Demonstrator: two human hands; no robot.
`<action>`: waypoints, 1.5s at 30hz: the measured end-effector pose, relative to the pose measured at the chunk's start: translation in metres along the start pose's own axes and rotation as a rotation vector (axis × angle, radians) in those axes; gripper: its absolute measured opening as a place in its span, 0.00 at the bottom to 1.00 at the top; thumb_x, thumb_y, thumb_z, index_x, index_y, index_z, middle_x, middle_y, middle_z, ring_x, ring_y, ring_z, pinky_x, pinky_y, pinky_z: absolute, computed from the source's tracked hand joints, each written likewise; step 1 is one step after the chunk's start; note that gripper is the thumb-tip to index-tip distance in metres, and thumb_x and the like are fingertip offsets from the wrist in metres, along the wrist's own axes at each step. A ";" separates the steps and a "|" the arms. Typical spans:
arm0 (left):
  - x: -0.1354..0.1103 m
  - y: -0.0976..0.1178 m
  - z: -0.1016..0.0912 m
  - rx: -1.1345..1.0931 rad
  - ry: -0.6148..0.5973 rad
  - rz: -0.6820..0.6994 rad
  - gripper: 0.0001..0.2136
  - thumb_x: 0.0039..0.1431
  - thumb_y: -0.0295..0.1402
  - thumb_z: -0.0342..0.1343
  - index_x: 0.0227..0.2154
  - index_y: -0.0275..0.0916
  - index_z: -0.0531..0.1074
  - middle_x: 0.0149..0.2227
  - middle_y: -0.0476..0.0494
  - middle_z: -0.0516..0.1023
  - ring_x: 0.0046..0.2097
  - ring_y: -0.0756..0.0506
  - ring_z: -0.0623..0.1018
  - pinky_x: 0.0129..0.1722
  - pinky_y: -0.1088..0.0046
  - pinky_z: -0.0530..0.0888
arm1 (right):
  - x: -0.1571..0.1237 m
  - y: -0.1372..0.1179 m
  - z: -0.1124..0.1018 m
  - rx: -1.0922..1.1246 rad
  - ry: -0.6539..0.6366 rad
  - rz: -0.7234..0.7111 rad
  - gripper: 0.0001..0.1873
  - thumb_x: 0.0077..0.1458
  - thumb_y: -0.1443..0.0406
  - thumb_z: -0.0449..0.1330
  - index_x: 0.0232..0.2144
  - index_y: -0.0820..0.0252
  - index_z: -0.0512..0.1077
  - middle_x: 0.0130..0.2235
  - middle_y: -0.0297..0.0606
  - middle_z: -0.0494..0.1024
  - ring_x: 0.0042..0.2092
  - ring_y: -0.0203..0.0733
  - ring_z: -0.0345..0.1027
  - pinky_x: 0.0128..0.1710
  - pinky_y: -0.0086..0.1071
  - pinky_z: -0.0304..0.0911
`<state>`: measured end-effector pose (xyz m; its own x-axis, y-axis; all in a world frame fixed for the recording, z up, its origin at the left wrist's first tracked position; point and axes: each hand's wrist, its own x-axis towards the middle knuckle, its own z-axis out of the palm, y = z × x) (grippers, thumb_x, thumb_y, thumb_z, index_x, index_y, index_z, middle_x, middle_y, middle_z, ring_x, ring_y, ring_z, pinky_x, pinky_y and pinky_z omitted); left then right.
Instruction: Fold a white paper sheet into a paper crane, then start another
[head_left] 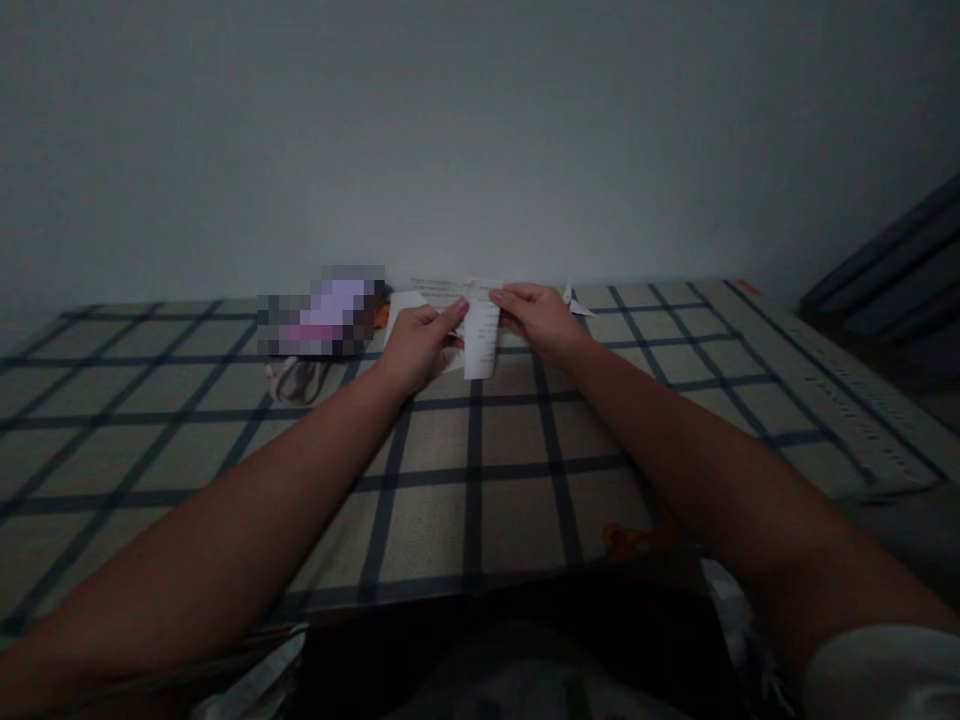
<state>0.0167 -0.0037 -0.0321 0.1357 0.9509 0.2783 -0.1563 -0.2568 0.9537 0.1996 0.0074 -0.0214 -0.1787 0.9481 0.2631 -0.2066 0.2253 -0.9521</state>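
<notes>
Between my two hands is a narrow folded strip of white printed paper point(481, 340), held upright above the tablecloth. My left hand point(420, 342) pinches its left edge, thumb on top. On the other edge, near the top, my right hand point(541, 318) grips it between thumb and fingers. Behind and under my left hand lie more white paper sheets point(406, 300), one with lines of print. Just beyond my right hand sits a small folded white paper piece point(576, 302) with pointed ends.
A checked tablecloth point(517, 520) covers the table, which meets a plain wall point(480, 140). Left of my hands lies a blurred-out purple and pink item point(330, 315) with a pale cord loop point(295, 382). Something orange point(630, 540) shows at the near edge.
</notes>
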 end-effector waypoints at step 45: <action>0.002 0.001 0.000 0.042 0.030 0.108 0.22 0.49 0.41 0.69 0.45 0.35 0.78 0.44 0.37 0.83 0.36 0.43 0.82 0.35 0.68 0.80 | -0.003 -0.001 -0.003 -0.238 0.000 -0.015 0.21 0.48 0.48 0.69 0.31 0.59 0.79 0.33 0.36 0.80 0.33 0.36 0.69 0.34 0.30 0.66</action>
<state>0.0163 -0.0017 -0.0303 0.0906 0.9220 0.3764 -0.1267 -0.3642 0.9227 0.2032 0.0052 -0.0218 -0.1773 0.9443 0.2771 0.0234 0.2855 -0.9581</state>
